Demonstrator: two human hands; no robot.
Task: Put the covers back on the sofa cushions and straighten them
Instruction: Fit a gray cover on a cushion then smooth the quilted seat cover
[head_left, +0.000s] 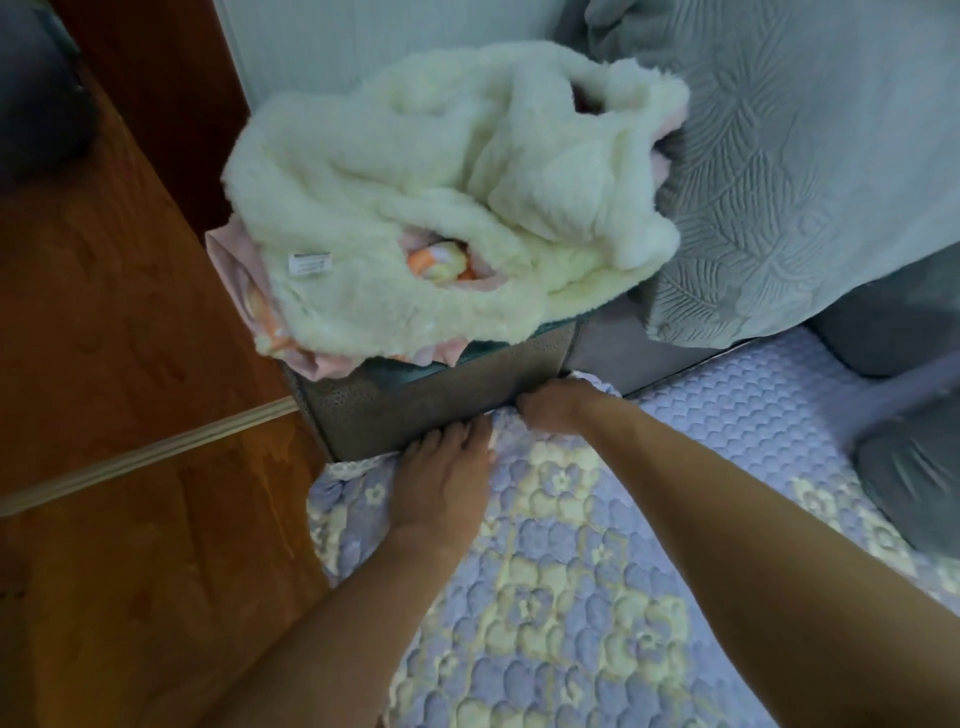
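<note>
Both arms reach down to the seam where the seat meets the sofa's armrest (436, 410). The left hand (441, 483) lies flat on the quilted seat cover (561, 587), fingers straight and pressing the fabric's edge against the base of the armrest. It holds nothing, just pushes. The right hand (556, 410) sits just beside it, a little deeper in the corner, fingers curled into a bunched fold of the same cover; it seems to be pinching the cloth, though the fingertips are hidden in the crease, so I can't say how firm that hold is.

The cover itself, lilac with pale yellow flower quilting, is spread over the seat cushion and puckers right at the armrest. Further back a plainer lilac stretch runs under a grey embossed back cushion cover (810, 171).

On top of the armrest lies a heap of cream fleece blanket (415, 171), with pink and orange fabric peeking out underneath. Brown wooden floor (104, 364) shows to the left, crossed by a pale strip.
</note>
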